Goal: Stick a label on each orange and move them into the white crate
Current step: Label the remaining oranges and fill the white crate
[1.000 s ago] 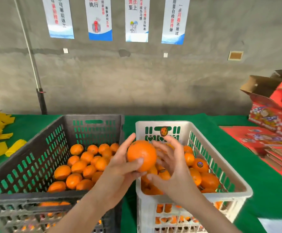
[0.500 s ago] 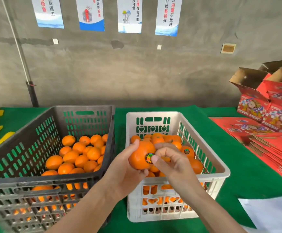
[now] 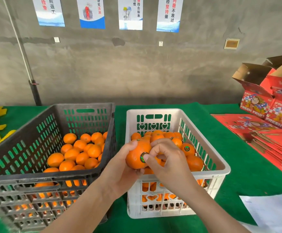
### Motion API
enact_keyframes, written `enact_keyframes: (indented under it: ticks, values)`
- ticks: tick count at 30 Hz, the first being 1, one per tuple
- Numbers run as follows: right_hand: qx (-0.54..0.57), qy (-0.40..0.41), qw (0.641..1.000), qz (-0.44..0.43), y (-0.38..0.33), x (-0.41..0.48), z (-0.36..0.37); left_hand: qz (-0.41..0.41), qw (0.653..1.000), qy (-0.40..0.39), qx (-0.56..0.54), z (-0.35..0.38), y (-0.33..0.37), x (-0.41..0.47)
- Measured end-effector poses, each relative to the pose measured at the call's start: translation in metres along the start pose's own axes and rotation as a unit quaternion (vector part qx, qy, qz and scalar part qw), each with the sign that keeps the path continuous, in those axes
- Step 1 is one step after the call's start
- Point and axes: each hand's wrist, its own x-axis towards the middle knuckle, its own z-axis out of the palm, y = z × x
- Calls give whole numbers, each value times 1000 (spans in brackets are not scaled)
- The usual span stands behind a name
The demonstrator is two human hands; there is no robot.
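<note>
Over the near-left corner of the white crate (image 3: 221, 167), left hand (image 3: 120, 173) is cupping an orange (image 3: 134, 159) steady — right hand (image 3: 169, 163), w/ fingers curled on it, is thumbing the label (image 3: 143, 157) flat, likely so it sticks b4 going in.

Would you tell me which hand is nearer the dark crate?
Left: left hand holds the orange just beside the dark crate; right hand is farther off, over the white crate.
</note>
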Motion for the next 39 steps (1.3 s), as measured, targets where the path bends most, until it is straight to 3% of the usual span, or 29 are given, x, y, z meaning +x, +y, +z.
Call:
enact_keyframes:
  ticks: [5,8,11,14,17,18,19,21,23,25,26,27,29,33,36,39]
  values:
    - [-35,11,999,13,5,-4,3,3,1000,13,-12,-3,-6,-2]
    - [-65,21,995,76,13,-7,3,0,1000,16,-18,-9,-12,0]
    - [-12,-68,992,109,24,-9,8,9,1000,-3,-7,-10,-18,8]
    - [12,-115,991,71,35,-4,14,33,999,4,-6,-7,-22,28]
    - [12,-63,995,81,61,24,9,58,979,90,171,-7,-21,72]
    - [3,-50,994,96,72,38,6,65,950,123,280,-7,-21,88]
    - [-18,-34,993,111,86,53,3,85,893,140,420,-10,-21,102]
    - [-88,-10,986,143,118,85,0,123,720,112,673,-20,-25,121]
    - [-164,-4,968,188,150,114,-5,106,590,67,798,-26,-31,127]
    - [-247,-19,941,228,183,134,-10,84,497,49,863,-27,-43,127]
    - [-285,-33,927,241,197,142,-13,85,467,43,879,-26,-45,127]
    - [-314,-47,914,252,210,147,-14,94,457,45,883,-25,-46,128]
    - [-337,-68,899,270,227,155,-13,106,479,66,869,-25,-47,129]
    - [-296,-102,911,269,247,163,-5,128,504,73,851,-27,-47,129]
    - [-298,-154,895,293,259,160,-9,139,512,86,843,-28,-48,131]
    - [-299,-119,899,297,248,151,-16,150,547,99,818,-28,-46,131]
